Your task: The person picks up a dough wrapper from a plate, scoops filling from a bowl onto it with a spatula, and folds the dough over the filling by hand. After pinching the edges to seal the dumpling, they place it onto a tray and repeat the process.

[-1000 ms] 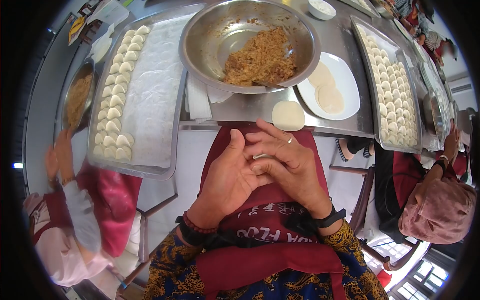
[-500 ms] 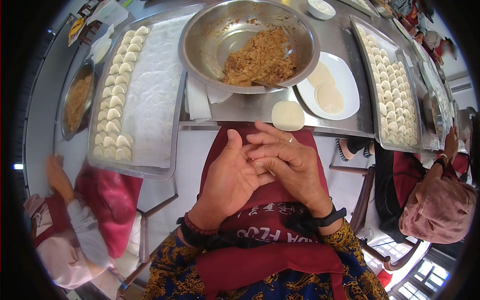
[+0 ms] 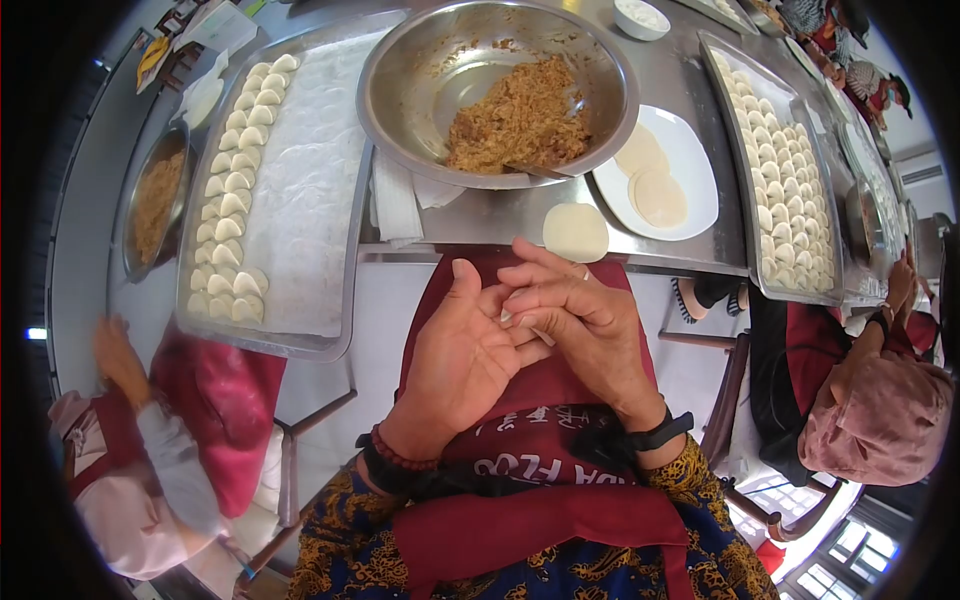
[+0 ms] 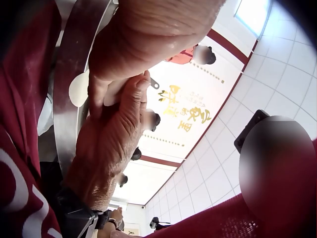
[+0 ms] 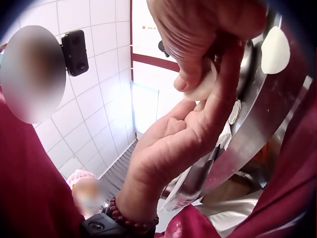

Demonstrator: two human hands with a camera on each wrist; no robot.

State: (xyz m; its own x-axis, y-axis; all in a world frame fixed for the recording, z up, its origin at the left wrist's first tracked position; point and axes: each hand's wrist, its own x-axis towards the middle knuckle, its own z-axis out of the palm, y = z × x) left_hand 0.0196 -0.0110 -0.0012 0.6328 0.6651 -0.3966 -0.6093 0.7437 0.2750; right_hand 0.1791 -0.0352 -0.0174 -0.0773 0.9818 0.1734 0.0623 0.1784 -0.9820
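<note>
In front of the apron both hands meet around a small pale folded dumpling, which the fingers mostly hide in the head view. My left hand has its palm turned up and its thumb raised; its bent fingers hold the dumpling from below. With thumb and fingers, my right hand pinches the dumpling from the other side. The right thumb shows beside its pale dough in the left wrist view. Just beyond the hands, a round dough wrapper lies at the table's near edge.
A large steel bowl of brown filling stands ahead. To its right is a white plate with wrappers. A lined tray with rows of dumplings lies left; another dumpling tray is right. People sit on both sides.
My right thumb and fingers shift slightly along the dumpling, and a bit of pale dough shows between them now. My left hand stays nearly in place. The neighbour's hands at left have drawn back from their bowl.
</note>
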